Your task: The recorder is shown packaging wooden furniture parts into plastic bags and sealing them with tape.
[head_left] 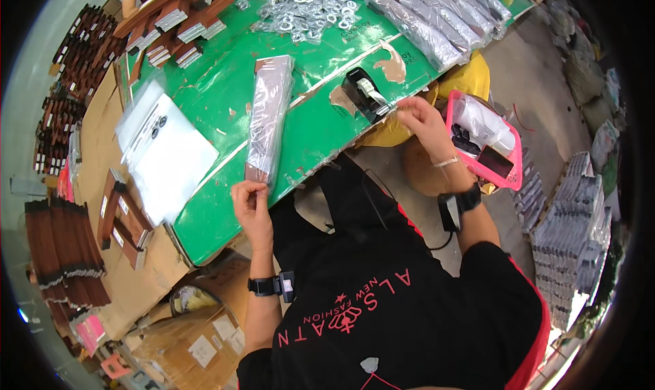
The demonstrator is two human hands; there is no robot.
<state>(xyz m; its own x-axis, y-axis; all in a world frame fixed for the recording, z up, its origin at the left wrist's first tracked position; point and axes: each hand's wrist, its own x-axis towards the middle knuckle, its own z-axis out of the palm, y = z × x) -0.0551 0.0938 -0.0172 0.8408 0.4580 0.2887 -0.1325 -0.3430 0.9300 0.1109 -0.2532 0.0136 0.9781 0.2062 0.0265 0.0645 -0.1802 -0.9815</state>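
A long brown piece in a clear plastic bag (pixel 269 113) lies lengthwise on the green table. At its near end my left hand (pixel 252 211) is closed, thumb and fingers pinching the edge of the bag. Over at the table's front edge stands a black tape dispenser (pixel 366 95) with a roll of tape in it. My right hand (pixel 424 122) is beside the dispenser's cutting end, fingertips pinched together on the end of the tape. The strip itself is hardly visible.
Flat clear plastic bags (pixel 167 144) lie left of the package. Metal rings in small bags (pixel 307 8) are heaped at the back, near wrapped packages (pixel 437 21). Brown slats (pixel 181 21) are stacked far left. A pink basket (pixel 515 171) with a phone sits by my right arm.
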